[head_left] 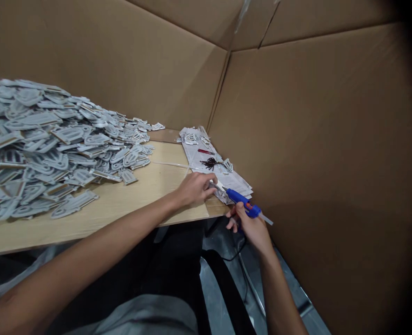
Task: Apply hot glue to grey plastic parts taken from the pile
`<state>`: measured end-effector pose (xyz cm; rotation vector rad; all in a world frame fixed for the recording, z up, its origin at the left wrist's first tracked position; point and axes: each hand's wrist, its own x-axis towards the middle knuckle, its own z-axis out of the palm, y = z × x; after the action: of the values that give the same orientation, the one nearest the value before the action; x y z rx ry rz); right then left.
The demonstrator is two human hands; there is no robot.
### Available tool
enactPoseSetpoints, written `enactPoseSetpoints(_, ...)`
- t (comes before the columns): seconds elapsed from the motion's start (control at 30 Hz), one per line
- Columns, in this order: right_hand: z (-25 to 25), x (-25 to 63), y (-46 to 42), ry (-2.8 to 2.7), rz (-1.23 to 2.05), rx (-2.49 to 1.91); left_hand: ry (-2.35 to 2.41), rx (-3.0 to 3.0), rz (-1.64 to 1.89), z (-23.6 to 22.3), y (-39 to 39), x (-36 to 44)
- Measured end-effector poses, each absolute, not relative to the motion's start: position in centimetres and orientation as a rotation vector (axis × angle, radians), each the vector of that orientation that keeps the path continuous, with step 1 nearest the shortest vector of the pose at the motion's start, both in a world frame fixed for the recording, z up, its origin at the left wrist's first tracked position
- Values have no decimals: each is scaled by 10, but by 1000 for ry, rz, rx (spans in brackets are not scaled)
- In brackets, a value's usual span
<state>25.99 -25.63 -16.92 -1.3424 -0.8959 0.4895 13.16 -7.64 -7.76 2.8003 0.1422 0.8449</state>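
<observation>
My right hand (249,228) grips a blue glue gun (242,201) by its handle, just past the table's right corner, with the nozzle pointing left. My left hand (195,187) rests on the table with its fingers curled, pinching a small grey piece (213,186) right at the gun's nozzle. Both hands work over a sheet of newspaper (209,163) spread on the wooden table (129,200). A thin clear glue stick (173,164) lies on the table just behind my left hand.
A large heap of grey cut-out pieces (52,144) covers the table's left half. On the newspaper lie a red pen (206,151), a black tangle (211,163) and a few grey pieces. Cardboard walls (314,139) close in behind and on the right. A black cable (239,251) hangs below the table.
</observation>
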Motion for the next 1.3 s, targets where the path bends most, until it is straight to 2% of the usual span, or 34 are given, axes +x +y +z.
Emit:
enactPoseSetpoints(0.53,-179,261,-249,-948,456,-1365,-12,2486,829,-84,-85,139)
enactPoseSetpoints(0.87,-182,261,-254,-1010,408,-1381,45,2526,855,-87,-84,142)
enactPoseSetpoints(1.3,-177,256,-252,-975,531,-1350,21,2527,852,-90,-84,142)
